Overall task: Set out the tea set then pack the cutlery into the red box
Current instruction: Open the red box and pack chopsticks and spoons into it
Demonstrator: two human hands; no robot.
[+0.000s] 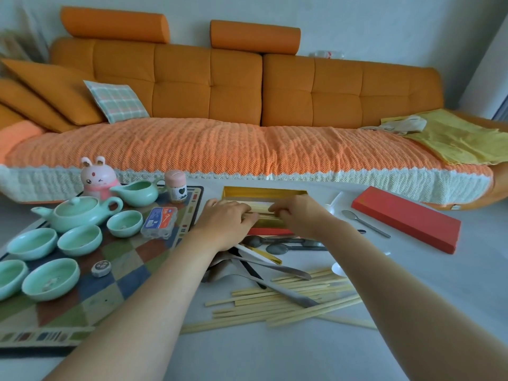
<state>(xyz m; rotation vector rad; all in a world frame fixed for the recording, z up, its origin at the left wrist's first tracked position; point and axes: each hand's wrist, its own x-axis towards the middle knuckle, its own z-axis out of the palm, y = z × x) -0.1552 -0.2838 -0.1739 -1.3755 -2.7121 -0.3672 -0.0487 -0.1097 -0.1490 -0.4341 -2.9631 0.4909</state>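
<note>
Behind the white surface runs a long orange sofa, and a patchwork mat along the surface's left edge carries the pale green tea set, with teapot, pitcher and cups laid out. The red box, its gold-lined tray open, sits at the middle of the far edge. Its red lid lies apart toward the far right corner. Both hands are over the tray: the left hand and the right hand each curl their fingers round one bundle of chopsticks, holding it lengthwise along the box. Whether it is just above the lining or resting on it I cannot tell. Loose chopsticks lie fanned toward the near edge, with metal spoons crossed between them and the box. The chopsticks look light, stiff and smooth, so a bundle would likely roll and splay if held at one end only. A grip near both ends, as now, should keep it square and let it settle flat. The spoons look heavier and slick, and are probably best taken by the handle. A white spoon just beside the box looks ceramic and may chip if knocked against metal.
</note>
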